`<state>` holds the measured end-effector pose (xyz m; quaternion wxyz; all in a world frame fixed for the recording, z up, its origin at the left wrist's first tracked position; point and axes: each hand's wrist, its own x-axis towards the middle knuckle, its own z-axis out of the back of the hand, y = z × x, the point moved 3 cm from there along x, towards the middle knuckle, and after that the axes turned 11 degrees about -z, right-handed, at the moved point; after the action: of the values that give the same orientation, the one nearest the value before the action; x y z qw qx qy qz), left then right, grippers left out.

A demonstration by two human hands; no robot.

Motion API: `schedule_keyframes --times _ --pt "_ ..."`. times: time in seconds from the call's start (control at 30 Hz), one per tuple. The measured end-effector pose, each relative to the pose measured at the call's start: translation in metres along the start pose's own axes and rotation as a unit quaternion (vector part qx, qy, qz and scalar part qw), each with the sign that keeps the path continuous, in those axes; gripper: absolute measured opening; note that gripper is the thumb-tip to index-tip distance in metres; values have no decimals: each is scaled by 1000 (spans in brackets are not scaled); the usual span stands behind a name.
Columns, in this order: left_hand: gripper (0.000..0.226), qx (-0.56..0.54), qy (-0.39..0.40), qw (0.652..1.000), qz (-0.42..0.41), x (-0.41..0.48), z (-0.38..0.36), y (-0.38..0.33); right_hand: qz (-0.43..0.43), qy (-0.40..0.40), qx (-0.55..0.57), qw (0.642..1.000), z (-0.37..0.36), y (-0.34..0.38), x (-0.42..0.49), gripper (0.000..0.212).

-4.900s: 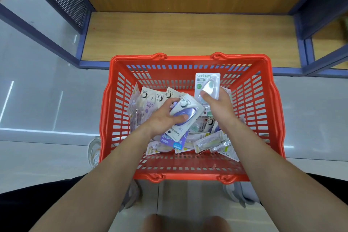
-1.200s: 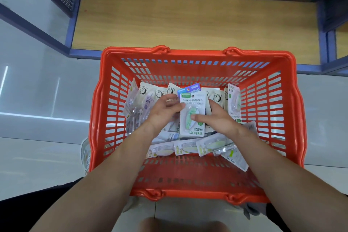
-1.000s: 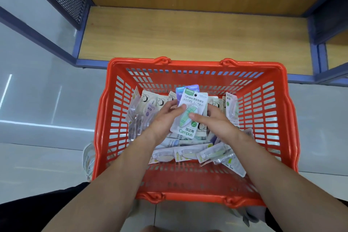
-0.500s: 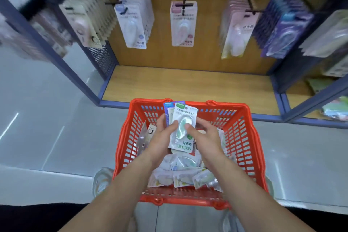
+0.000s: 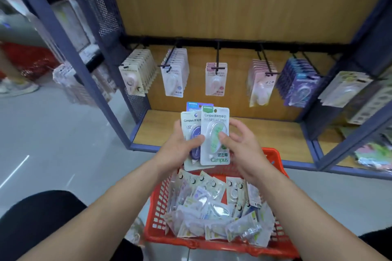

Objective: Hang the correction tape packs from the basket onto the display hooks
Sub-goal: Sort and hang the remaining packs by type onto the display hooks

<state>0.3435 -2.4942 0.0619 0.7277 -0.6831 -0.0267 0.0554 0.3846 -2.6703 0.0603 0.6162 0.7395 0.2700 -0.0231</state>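
Our left hand [image 5: 179,151] grips fanned white-card correction tape packs [image 5: 191,122]; right hand [image 5: 242,151] pinches the front green-labelled pack [image 5: 215,155], above red plastic basket [image 5: 222,247].

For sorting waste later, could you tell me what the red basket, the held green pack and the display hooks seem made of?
Red basket: moulded plastic, slotted walls, slight sheen. Green pack: printed card with a clear, glossy plastic blister, it seems. Display hooks: thin dark rods, probably coated metal.

2 hands [image 5: 180,150], 3 pks [image 5: 215,133] held, 1 basket [image 5: 274,155], 5 stocked hooks [image 5: 217,57]
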Motion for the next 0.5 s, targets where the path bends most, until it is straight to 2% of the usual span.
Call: schedule_keyframes --times 0.13,0.2,0.33,0.5 --pt "41 32 20 999 -30 -12 5 -29 27 32 -36 998 0 28 -16 40" --pt "43 16 -3 999 -37 -14 -2 -43 48 26 -52 997 5 39 -26 38" --pt "32 33 -57 996 -66 -11 -34 -71 87 -12 -30 996 23 59 -47 31" --pt "52 2 -94 993 -76 -4 -67 -97 117 -82 -27 989 35 89 -64 24"
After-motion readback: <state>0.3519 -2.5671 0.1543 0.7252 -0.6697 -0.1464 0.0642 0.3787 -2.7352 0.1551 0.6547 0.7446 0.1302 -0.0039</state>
